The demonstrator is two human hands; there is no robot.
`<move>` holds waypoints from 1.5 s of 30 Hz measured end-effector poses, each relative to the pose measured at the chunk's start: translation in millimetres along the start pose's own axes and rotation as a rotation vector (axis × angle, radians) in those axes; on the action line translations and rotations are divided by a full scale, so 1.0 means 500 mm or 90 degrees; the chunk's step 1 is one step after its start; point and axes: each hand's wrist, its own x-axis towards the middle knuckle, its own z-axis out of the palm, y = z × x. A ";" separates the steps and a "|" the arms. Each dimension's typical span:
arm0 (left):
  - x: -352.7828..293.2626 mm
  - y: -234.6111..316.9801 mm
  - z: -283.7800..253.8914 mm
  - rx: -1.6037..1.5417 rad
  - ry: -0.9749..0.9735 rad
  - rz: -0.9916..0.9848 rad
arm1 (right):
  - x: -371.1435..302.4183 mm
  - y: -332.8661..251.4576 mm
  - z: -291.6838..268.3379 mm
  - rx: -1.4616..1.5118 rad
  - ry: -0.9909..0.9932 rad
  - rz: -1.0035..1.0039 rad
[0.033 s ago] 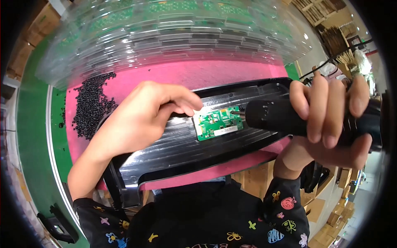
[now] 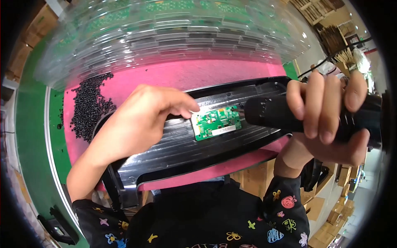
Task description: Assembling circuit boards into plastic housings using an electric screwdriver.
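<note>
A green circuit board (image 2: 211, 122) with a white strip along its lower edge lies inside a shiny black plastic housing (image 2: 173, 153). At the board's upper left corner are the bent fingertips of my left hand (image 2: 142, 118), closed and touching its edge. My right hand (image 2: 326, 111) is wrapped round a black electric screwdriver (image 2: 271, 113), held almost level. The screwdriver's tip points left and meets the board near its upper right corner. Any screw under the tip is too small to make out.
A pile of small black screws (image 2: 89, 109) lies on the pink mat (image 2: 142, 74) left of the housing. Behind the housing stand stacked clear plastic trays (image 2: 178, 35) with green boards. A dark cable (image 2: 331, 62) runs at the upper right. Cardboard boxes (image 2: 252, 182) sit below the table.
</note>
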 end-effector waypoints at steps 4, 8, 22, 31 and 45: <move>-0.005 0.013 0.024 0.048 0.020 0.016 | -0.016 0.021 -0.046 -0.038 0.023 0.016; 0.004 0.036 0.016 -0.023 -0.009 -0.134 | -0.039 0.048 -0.055 -0.061 0.118 0.037; -0.007 0.004 0.035 0.100 0.058 -0.006 | -0.040 0.064 -0.050 -0.145 0.140 0.066; 0.004 0.039 0.016 0.073 -0.047 -0.137 | -0.040 0.068 -0.049 -0.151 0.124 0.087; -0.010 0.024 0.033 0.196 -0.118 -0.017 | -0.037 0.074 -0.039 -0.195 0.133 0.101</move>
